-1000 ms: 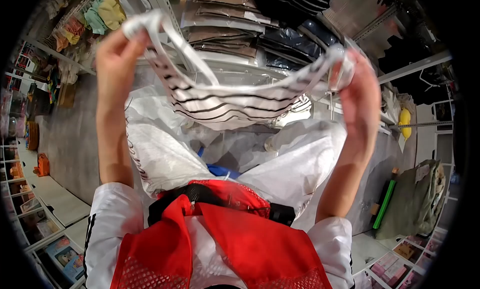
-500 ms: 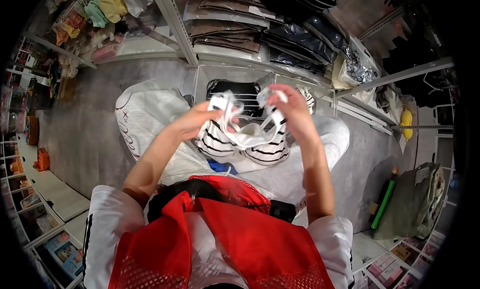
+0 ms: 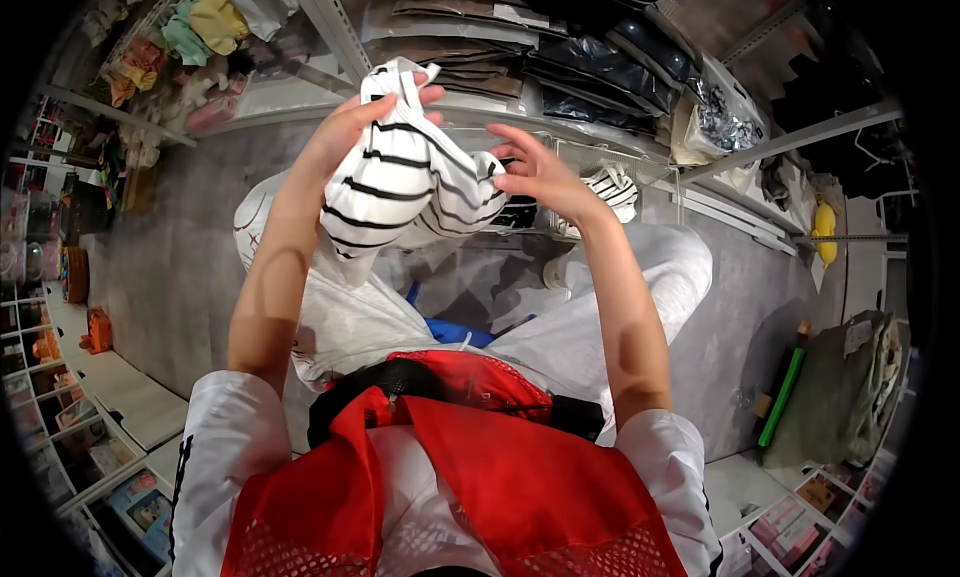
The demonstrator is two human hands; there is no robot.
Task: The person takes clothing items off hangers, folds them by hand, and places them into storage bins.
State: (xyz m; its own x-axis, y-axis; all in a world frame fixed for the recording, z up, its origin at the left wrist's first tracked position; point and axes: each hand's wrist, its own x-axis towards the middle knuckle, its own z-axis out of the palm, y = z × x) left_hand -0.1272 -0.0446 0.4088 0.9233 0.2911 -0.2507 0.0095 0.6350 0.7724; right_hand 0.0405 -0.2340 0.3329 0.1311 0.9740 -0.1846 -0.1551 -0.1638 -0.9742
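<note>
A white garment with black stripes (image 3: 385, 182) hangs in front of me, its cups bunched together. My left hand (image 3: 365, 127) grips its upper end and straps between thumb and fingers. On its right edge, my right hand (image 3: 540, 172) pinches the fabric between thumb and index finger, the other fingers spread. Behind the garment, a clear bin is partly hidden, with dark striped fabric (image 3: 520, 209) showing in it. Beside that lies another black-and-white striped item (image 3: 612, 189) in a clear bin.
Bagged brown garments (image 3: 450, 52) and dark bagged ones (image 3: 605, 72) are stacked on the shelf ahead. A metal upright (image 3: 330, 22) stands at the upper left. A green stick (image 3: 782, 397) and an olive cloth (image 3: 835, 397) are at the right.
The garment was stretched wide between both hands, then lowered and gathered. Now it is raised to the left, folded together, with my right hand at its right edge.
</note>
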